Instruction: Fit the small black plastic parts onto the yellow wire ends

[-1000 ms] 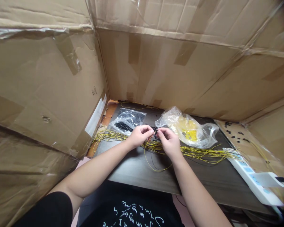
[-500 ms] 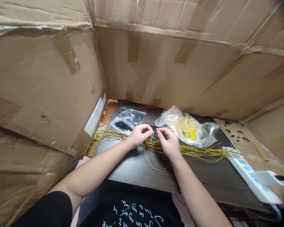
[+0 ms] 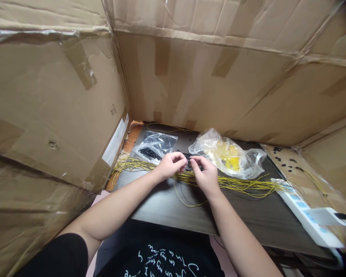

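At frame centre, over the bench (image 3: pixel 161 209), the left hand (image 3: pixel 168 166) and right hand (image 3: pixel 207 176) meet, fingers pinched shut on one wire (image 3: pixel 191 206). It looks light, limp and slippery, so best held near its end.

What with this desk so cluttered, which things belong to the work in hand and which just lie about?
In hand: left hand and right hand pinching a black part; looped yellow wire; yellow wire bundle; bag of black parts.
Lying about: clear bag with yellow contents; white power strip; loose black bits on the cardboard.
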The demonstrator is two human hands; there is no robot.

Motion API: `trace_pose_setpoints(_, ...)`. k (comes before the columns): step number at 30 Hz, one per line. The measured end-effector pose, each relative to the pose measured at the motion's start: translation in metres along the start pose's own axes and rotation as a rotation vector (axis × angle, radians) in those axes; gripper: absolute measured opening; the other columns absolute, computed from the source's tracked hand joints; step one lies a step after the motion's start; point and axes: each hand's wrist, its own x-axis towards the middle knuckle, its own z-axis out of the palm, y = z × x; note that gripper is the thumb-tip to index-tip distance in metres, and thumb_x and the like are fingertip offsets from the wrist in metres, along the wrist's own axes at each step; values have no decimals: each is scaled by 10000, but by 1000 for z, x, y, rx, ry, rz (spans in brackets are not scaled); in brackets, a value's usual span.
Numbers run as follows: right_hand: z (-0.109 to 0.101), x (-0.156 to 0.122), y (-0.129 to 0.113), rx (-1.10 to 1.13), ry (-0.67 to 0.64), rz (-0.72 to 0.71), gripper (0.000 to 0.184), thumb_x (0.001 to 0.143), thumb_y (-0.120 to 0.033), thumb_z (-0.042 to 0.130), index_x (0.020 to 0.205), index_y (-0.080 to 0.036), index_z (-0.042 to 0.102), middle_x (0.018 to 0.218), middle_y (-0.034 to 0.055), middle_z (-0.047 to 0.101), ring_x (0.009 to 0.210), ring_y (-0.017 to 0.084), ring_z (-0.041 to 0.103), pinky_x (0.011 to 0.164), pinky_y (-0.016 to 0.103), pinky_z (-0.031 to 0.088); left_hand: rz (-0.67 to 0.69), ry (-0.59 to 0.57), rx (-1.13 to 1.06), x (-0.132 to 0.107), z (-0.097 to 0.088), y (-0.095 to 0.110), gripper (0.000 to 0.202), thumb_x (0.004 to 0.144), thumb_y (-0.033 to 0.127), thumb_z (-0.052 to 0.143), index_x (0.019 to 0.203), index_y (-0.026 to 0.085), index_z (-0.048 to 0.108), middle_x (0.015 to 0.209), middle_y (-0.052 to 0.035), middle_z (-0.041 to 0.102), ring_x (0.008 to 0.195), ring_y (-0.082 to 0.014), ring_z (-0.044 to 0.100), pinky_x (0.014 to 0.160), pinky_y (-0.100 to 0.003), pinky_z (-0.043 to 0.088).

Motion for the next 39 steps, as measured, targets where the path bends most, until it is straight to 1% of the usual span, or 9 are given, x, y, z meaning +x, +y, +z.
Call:
trace_pose_setpoints(6, -4, 1, -1, -61, -42, -168, 178, 993, -306, 552, 1003, -226, 711, 908, 57, 734, 818, 201, 681, 770, 340, 546, 26, 15, 42, -1, 1, -1, 289, 839, 406, 691, 758, 143, 603, 621, 12, 595, 527, -92, 569, 541, -221, 495)
trace_pose_setpoints(9, -6, 2, 0, -77, -39, -245, 166, 997, -269, 552, 1017, -216, 708, 891, 51, 725, 796, 189, 676, 742, 326, 542, 30, 31, 91, -2, 1, 1, 276, 843, 389, 671, 743, 143, 596, 615, 14, 597, 524, -91, 573, 549, -217, 487)
trace_pose_setpoints(11, -6, 2, 0, -80, -33, -273, 151, 995, -249, 559, 1021, -211, 702, 884, 47, 720, 786, 181, 672, 731, 318, 538, 31, 42, 108, -2, 1, 1, 270, 842, 383, 663, 738, 144, 594, 610, 15, 594, 523, -93, 571, 548, -216, 480)
trace_pose_setpoints(20, -5, 0, 1, -218, -56, -284, 148, 1007, -253, 516, 1003, -193, 651, 896, 71, 698, 808, 201, 663, 729, 333, 524, 40, 43, 124, -2, 1, 1, 266, 834, 382, 666, 734, 147, 595, 604, 14, 593, 525, -97, 567, 557, -221, 473)
trace_pose_setpoints(30, 2, -3, -2, -166, -49, -288, 110, 1003, -224, 509, 988, -192, 613, 875, 64, 675, 785, 186, 653, 700, 311, 529, 34, 22, 69, -3, 3, 5, 304, 828, 417, 686, 735, 144, 590, 589, 16, 586, 517, -98, 562, 545, -225, 474)
trace_pose_setpoints(32, 3, -3, -3, -161, -44, -276, 110, 1000, -227, 511, 982, -195, 614, 869, 61, 674, 770, 182, 651, 692, 308, 529, 19, 22, 32, -2, 3, 5, 320, 816, 434, 698, 733, 143, 592, 598, 15, 590, 516, -98, 566, 542, -228, 485)
trace_pose_setpoints(36, 2, -3, -1, -158, -24, -249, 110, 995, -245, 524, 973, -197, 621, 856, 56, 677, 734, 177, 645, 674, 307, 527, -61, -2, -67, -2, 2, 4, 354, 799, 478, 700, 763, 137, 613, 657, -5, 626, 544, -117, 616, 556, -251, 531)
trace_pose_setpoints(39, 1, -2, 2, -170, -9, -248, 105, 994, -247, 530, 981, -199, 622, 850, 53, 678, 731, 180, 649, 669, 310, 528, -74, -16, -61, -1, 1, 4, 336, 794, 452, 709, 737, 139, 600, 650, -3, 625, 543, -114, 624, 554, -240, 529)
